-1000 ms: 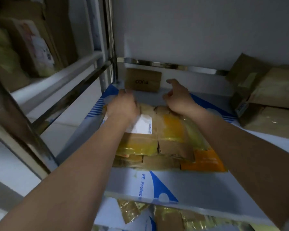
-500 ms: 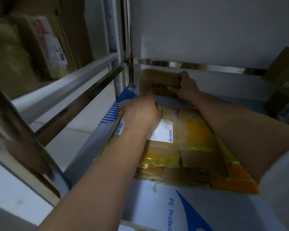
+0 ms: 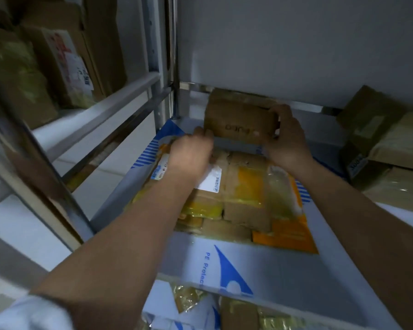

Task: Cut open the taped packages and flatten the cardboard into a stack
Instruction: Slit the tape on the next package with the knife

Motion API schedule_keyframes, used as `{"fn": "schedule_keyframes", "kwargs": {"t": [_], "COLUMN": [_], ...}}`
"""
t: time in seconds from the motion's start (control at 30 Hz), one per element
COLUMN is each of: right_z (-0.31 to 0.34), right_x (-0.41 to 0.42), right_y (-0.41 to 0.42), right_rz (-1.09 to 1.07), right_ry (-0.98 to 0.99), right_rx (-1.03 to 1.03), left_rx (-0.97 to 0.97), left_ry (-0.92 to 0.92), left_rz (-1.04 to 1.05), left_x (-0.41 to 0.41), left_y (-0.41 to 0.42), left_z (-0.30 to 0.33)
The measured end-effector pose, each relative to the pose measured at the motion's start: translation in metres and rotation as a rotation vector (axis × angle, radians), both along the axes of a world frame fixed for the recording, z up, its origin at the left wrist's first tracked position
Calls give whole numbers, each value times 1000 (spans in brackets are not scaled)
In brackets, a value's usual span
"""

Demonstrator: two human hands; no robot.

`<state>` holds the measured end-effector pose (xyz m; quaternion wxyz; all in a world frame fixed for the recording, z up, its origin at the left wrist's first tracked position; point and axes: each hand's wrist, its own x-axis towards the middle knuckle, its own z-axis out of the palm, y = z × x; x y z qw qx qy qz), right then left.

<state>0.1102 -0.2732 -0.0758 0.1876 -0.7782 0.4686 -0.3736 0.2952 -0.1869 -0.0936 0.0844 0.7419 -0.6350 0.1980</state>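
- Small cardboard box [image 3: 240, 117] printed with dark lettering sits at the back of the shelf [image 3: 284, 277], against the rear rail, beyond the flattened stack.
- Head view: the right hand [image 3: 286, 139] grips the box's right end, thumb on the front face and fingers curled over its top corner; half a second ago it only reached that end, and a second ago the box stood untouched.
- Left hand [image 3: 191, 153] has come up off the white label [image 3: 211, 181]; its fingertips meet the box's lower left corner. Blur hides whether they curl round it.
- Flattened cardboard stack [image 3: 243, 201], taped yellow and orange, lies flat mid-shelf beneath both wrists, just in front of the box.
- Judged: another package is being fetched for cutting; flattening it is not yet begun.
- More taped packages [image 3: 391, 148] wait on the right.
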Motion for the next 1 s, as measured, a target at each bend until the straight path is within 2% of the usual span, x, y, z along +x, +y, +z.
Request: {"fn": "schedule_keyframes", "kwargs": {"t": [0.07, 0.17, 0.23, 0.3, 0.37, 0.57, 0.67, 0.77, 0.9, 1.0], "right_z": [6, 17, 26, 38, 51, 62, 56, 45, 27, 14], "right_x": [-25, -60, -77, -94, -110, -146, -153, -157, -161, -169], "right_y": [25, 69, 100, 131, 163, 230, 250, 258, 258, 258], "right_rz": [-8, -62, -113, -128, -101, -174, -259, -418, -562, -601], "right_ry": [11, -15, -37, -116, -279, -585, -644, -577, -261, -5], "right_rx": [16, 27, 78, 225, 415, 821, 938, 922, 771, 778], "left_rx": [55, 24, 76, 117, 92, 223, 283, 365, 487, 548], "left_ry": [36, 382, 617, 820, 1014, 1412, 1490, 1479, 1370, 1246], "left_rz": [-8, -67, -217, -387, -470, -485, -432, -349, -241, -184], "left_x": [-7, -19, -29, -42, -58, -103, -124, -142, -160, -165], "left_y": [8, 25, 42, 63, 86, 129, 132, 129, 120, 114], "left_z": [13, 35, 47, 58, 67, 87, 87, 84, 72, 57]}}
